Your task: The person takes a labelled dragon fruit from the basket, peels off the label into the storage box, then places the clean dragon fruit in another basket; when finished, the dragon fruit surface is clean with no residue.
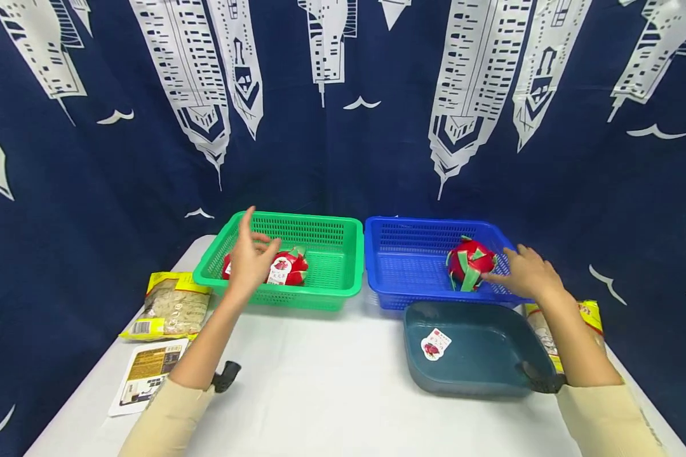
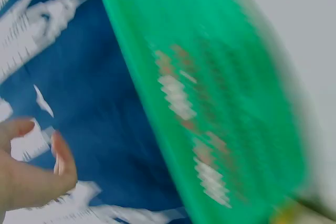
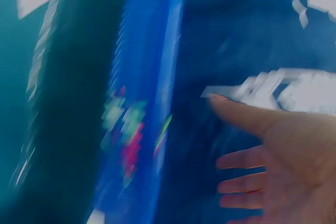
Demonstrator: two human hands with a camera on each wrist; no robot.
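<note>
My left hand [image 1: 253, 254] is held over the front left of the green basket [image 1: 351, 279], fingers and thumb spread apart and holding nothing. A red dragon fruit [image 1: 299, 266] with green scales and a white label lies in that basket; another red piece beside it is partly hidden by the hand. Over the right end of the blue basket [image 1: 400, 295] is my right hand [image 1: 528, 274], its fingers extended and nothing held. Close to its thumb, a dragon fruit [image 1: 470, 263] rests inside the blue basket. Both wrist views are blurred.
A dark teal tub [image 1: 480, 355] with a dragon fruit sticker [image 1: 434, 346] inside stands before the blue basket. Yellow food bags lie at the left [image 1: 174, 308] and, partly behind the forearm, at the right [image 1: 591, 314]. A printed card [image 1: 145, 377] lies front left. Navy patterned cloth hangs behind.
</note>
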